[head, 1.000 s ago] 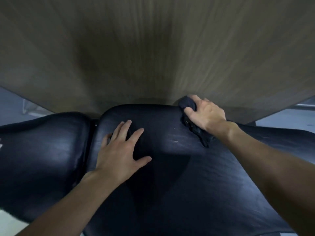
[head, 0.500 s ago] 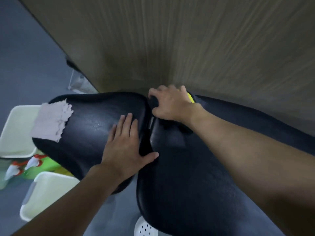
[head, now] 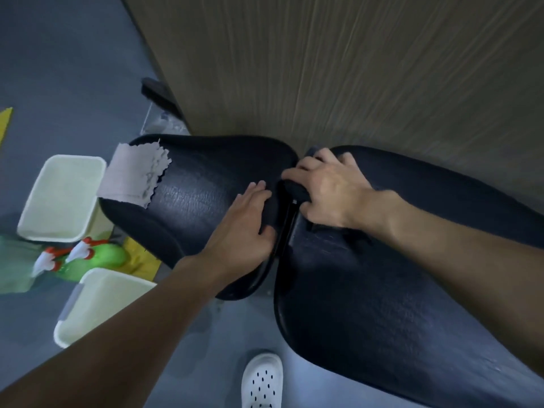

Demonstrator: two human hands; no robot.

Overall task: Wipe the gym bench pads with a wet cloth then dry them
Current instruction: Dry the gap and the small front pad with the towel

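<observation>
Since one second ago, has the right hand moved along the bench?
Yes. The right hand, then out on the long pad, is now at the gap next to the small pad, close to the left hand.

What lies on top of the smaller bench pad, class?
On the smaller pad a pale cloth drapes over its far-left end, and the left hand rests flat. The surface beneath both is covered.

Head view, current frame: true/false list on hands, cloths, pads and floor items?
1. The right hand presses a dark cloth at the gap between the two black vinyl bench pads. True.
2. The left hand holds a spray bottle. False: it lies flat and empty on the smaller pad.
3. A pale ragged-edged cloth lies on the smaller pad's far end. True.
4. The two cream plastic tubs sit on the bench. False: they are on the floor.
</observation>
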